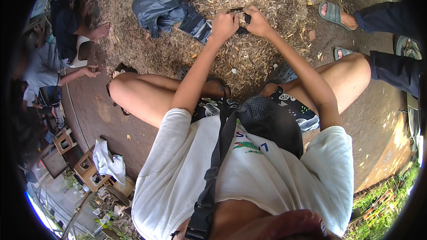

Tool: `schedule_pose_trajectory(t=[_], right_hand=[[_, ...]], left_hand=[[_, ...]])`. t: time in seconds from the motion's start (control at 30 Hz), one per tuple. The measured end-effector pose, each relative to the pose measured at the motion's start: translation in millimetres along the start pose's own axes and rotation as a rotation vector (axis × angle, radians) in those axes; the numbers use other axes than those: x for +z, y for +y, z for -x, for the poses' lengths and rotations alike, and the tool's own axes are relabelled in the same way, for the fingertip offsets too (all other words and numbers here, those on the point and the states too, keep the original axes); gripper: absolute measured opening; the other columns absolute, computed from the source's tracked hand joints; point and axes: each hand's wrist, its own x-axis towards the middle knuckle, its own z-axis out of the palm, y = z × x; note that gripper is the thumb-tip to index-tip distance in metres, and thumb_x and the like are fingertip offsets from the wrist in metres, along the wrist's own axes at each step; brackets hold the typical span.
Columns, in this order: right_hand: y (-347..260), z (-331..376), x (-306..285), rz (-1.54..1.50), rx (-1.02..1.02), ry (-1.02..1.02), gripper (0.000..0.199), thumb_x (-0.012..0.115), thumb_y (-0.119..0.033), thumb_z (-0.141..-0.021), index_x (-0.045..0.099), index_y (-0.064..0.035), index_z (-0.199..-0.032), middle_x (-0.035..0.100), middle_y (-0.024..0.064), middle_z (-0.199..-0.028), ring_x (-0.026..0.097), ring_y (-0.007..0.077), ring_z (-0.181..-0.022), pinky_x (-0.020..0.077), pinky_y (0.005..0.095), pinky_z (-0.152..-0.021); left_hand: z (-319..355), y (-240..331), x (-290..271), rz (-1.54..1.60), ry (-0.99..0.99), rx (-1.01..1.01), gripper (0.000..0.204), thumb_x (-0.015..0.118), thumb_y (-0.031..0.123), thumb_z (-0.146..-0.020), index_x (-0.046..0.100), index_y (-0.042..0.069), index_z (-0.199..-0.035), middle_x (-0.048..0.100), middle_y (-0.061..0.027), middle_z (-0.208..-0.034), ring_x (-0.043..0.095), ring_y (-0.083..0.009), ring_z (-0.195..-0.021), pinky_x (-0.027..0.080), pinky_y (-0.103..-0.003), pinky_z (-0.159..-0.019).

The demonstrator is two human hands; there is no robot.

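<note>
Both my arms reach forward over a heap of brown shredded plant chips. Between my hands is a small black open-rimmed thing that looks like a plastic bag, with chips showing inside its rim. My left hand has its fingers closed on the left side of it. On the opposite side, my right hand pinches its dark edge between thumb and fingers. A large crumpled black plastic bag lies on the heap left of my left hand, and a strip of dark plastic stretches from it toward my wrist.
My bent knees frame the heap. At the right stand a person's sandalled feet in dark trousers. Another person sits at the left, one bare foot at the heap's edge. Wooden boxes and a white plastic bag lie lower left.
</note>
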Motion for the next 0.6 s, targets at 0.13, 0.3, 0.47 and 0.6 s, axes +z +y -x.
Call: schedule_pose_trajectory(t=[0.13, 0.3, 0.47, 0.6], right_hand=[[0, 0, 1, 0.008, -0.036, -0.046, 0.054, 0.065, 0.001, -0.071, 0.053, 0.0061, -0.123, 0.052, 0.0151, -0.105, 0.055, 0.0301, -0.097, 0.0454, 0.0363, -0.084], [1, -2, -3, -0.018, -0.018, -0.041, 0.06, 0.063, 0.0, -0.067, 0.05, 0.0081, -0.125, 0.052, 0.0169, -0.1, 0.055, 0.0306, -0.098, 0.0444, 0.0363, -0.086], [0, 1, -4, -0.064, -0.024, -0.024, 0.053, 0.059, 0.002, -0.068, 0.056, 0.0017, -0.121, 0.052, 0.0157, -0.1, 0.054, 0.0315, -0.095, 0.0451, 0.0385, -0.08], [4, -2, -4, -0.084, 0.007, -0.05, 0.057, 0.062, 0.002, -0.066, 0.055, 0.0019, -0.122, 0.051, 0.0156, -0.099, 0.053, 0.0303, -0.094, 0.0446, 0.0379, -0.08]], left_hand=[[-14, 7, 17, -0.171, -0.107, -0.232, 0.025, 0.055, 0.03, -0.083, 0.073, 0.012, -0.085, 0.068, -0.0164, -0.088, 0.065, -0.034, -0.085, 0.043, -0.053, -0.086], [-33, 16, 23, -0.24, -0.299, -0.422, 0.023, 0.057, 0.032, -0.079, 0.074, 0.021, -0.09, 0.07, -0.0117, -0.092, 0.065, -0.0298, -0.09, 0.028, -0.06, -0.1], [-31, 19, 21, -0.124, -0.245, -0.468, 0.02, 0.057, 0.029, -0.079, 0.075, 0.023, -0.085, 0.071, -0.008, -0.091, 0.065, -0.03, -0.089, 0.03, -0.059, -0.096], [-28, 18, 7, 0.086, -0.127, -0.508, 0.016, 0.065, 0.02, -0.075, 0.076, 0.019, -0.087, 0.071, -0.0087, -0.088, 0.065, -0.0227, -0.087, 0.04, -0.045, -0.091]])
